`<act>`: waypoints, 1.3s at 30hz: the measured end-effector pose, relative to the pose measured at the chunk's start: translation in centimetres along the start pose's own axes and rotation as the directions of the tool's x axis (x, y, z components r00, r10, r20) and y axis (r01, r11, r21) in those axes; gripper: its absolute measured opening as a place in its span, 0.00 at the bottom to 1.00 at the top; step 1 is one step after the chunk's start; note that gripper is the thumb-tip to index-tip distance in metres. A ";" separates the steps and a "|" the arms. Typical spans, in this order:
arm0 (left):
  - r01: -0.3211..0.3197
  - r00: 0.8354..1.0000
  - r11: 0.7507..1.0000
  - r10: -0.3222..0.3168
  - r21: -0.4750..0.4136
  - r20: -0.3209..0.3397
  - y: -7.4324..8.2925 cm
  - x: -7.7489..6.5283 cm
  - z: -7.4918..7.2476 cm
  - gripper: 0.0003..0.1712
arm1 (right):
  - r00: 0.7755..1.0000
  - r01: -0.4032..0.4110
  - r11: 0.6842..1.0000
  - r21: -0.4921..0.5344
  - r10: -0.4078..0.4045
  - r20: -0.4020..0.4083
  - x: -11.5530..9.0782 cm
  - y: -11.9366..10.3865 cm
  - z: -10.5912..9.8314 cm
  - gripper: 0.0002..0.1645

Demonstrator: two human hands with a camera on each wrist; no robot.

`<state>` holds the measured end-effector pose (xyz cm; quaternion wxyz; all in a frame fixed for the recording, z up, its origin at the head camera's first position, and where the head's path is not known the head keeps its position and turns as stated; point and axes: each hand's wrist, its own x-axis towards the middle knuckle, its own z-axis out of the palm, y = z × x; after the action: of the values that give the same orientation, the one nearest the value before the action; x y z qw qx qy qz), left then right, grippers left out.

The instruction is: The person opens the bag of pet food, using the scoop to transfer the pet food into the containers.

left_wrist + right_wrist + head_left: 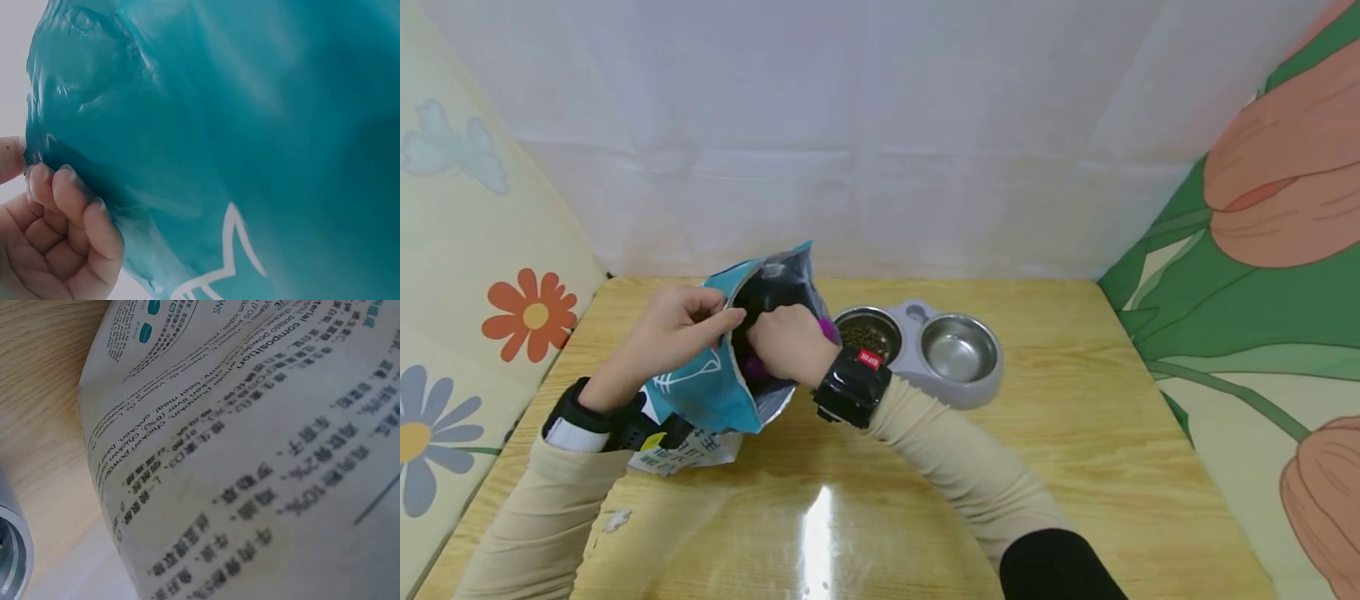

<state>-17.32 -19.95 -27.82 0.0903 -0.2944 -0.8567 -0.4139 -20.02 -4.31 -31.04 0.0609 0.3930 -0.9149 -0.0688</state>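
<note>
A teal pet food bag (700, 392) with a silver lining stands tilted at the table's left, its mouth facing right. My left hand (681, 329) pinches the bag's rim between thumb and curled fingers; the left wrist view shows this hand (69, 231) at the film's edge. My right hand (790, 342) reaches into the mouth with its fingers curled. A purple object (829, 330) shows on both sides of that fist, as if gripped; its shape is mostly hidden. The right wrist view shows the bag's printed white panel (250, 456), with the right hand out of sight.
A grey double feeder (917, 367) sits right of the bag near the table's back. Its left steel bowl (867, 310) holds brown kibble; the right steel bowl (958, 350) shows a bare bottom. A white curtain (865, 142) hangs behind the wooden table (1075, 417).
</note>
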 end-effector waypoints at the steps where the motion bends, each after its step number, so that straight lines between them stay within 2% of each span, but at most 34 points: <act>1: -0.003 1.000 1.000 0.003 0.001 -0.001 0.0 0.0 0.0 0.22 | 1.000 0.000 1.000 -0.002 0.000 -0.003 0.0 0.0 0.0 0.10; 11: -0.006 1.000 1.000 0.006 -0.020 0.030 0.2 0.1 0.4 0.21 | 1.000 -0.026 0.997 0.079 0.026 0.000 0.3 -0.2 1.1 0.09; 19: -0.003 1.000 1.000 0.004 -0.020 0.024 0.2 0.1 0.4 0.21 | 1.000 -0.030 0.996 0.089 0.030 -0.002 0.1 0.1 1.3 0.08; 24: 0.010 1.000 0.999 -0.010 -0.034 0.015 0.1 0.0 0.3 0.21 | 0.997 -0.057 0.997 0.055 0.054 0.047 -0.3 0.4 0.7 0.05; 29: 0.023 1.000 0.999 -0.022 -0.036 0.017 0.1 0.0 0.2 0.21 | 0.993 -0.083 0.996 0.022 0.081 0.091 -1.3 0.8 -0.5 0.05; 35: 0.010 1.000 0.999 -0.009 -0.035 0.019 0.3 0.1 0.1 0.21 | 0.986 -0.121 0.989 0.085 0.110 0.126 -3.1 2.2 -2.0 0.05; 39: 0.006 1.000 0.999 -0.005 -0.037 0.021 0.3 0.1 0.1 0.21 | 0.985 -0.151 0.979 0.139 0.138 0.101 -4.7 3.4 -2.4 0.10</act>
<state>-17.17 -19.67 -27.67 0.0748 -0.2979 -0.8505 -0.4269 -18.83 1.21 -28.37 -0.0048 0.3254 -0.9454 -0.0147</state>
